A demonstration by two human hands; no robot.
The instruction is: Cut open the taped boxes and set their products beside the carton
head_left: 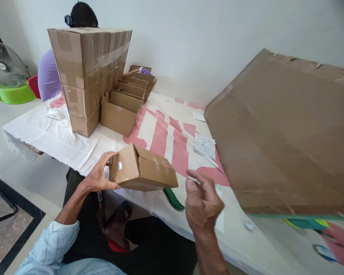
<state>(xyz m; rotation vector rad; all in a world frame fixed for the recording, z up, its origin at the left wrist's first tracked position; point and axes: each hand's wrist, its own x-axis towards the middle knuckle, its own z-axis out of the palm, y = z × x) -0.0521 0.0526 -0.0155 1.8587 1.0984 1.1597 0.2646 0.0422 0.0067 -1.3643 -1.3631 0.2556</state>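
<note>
My left hand (pixel 99 173) grips one end of a small closed cardboard box (pixel 157 170), fingers at its upper edge and thumb low. The box is tilted above the table's front edge, with a small white label (pixel 120 165) on the end facing me. Right of it, my right hand (pixel 202 198) is raised with thumb and forefinger pinched. A whitish sliver shows at those fingertips, too small and blurred to name. A green curved handle (pixel 173 199) lies partly under the box. Beneath my right hand is a white sheet (pixel 220 219), partly hidden.
Stacked taped cartons (pixel 88 76) stand at the left, beside several open boxes (pixel 122 110). A large carton (pixel 286 133) fills the right side. A grey-white patterned pad (pixel 205 146) lies on the cloth-covered table (pixel 160 107). Another person (pixel 50 74) sits behind the stack, near a fan (pixel 5 65).
</note>
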